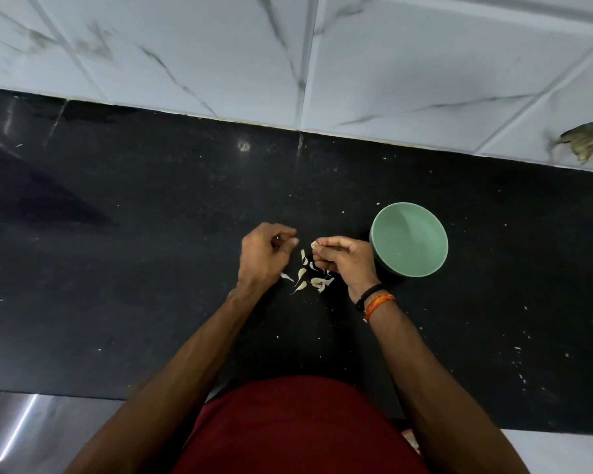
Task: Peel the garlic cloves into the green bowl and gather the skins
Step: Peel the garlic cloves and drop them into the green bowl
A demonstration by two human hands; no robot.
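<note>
A: Where do we find the work item?

B: We hold one garlic clove point(314, 245) pinched at the fingertips of the right hand point(344, 261), just left of the green bowl point(409, 239). More cloves and skins point(310, 277) lie scattered on the black counter point(151, 268) between and below our hands. We see nothing in the bowl.

A: How do we expect the clove to handle?

B: We judge it small, light and firm, with thin, papery skin that tears easily. We grip it across the body and pull skin from the tip.

A: What is the hand pose?

B: Both forearms reach forward, hands close but apart. The left hand point(266, 254) has its fingers curled, thumb against fingertips; whether it holds a skin fragment we cannot tell.
</note>
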